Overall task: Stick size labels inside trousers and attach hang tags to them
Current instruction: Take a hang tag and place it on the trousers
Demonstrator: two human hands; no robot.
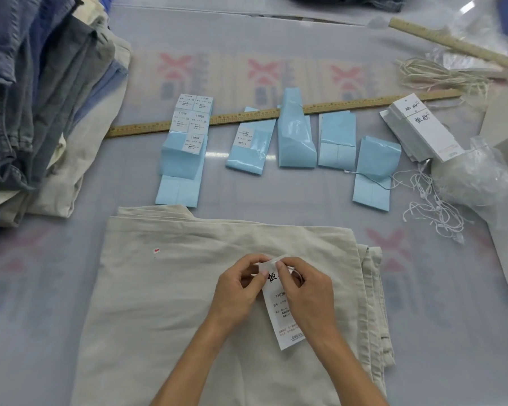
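Now I have both hands on one hang tag point(280, 310), low over the folded beige trousers point(188, 303) right in front of me. My left hand point(237, 291) pinches the tag's top edge, and my right hand point(307, 294) pinches the top too, with a thin string point(296, 272) by its fingers. I think I am on the tag step. Next the string must go through the tag's hole. Farther off lie the blue label sheets point(248, 150) and more tags point(423, 127).

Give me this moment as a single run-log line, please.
step: threading hang tag | left hand: pinches hang tag | right hand: pinches tag top, string | trousers: folded, underneath
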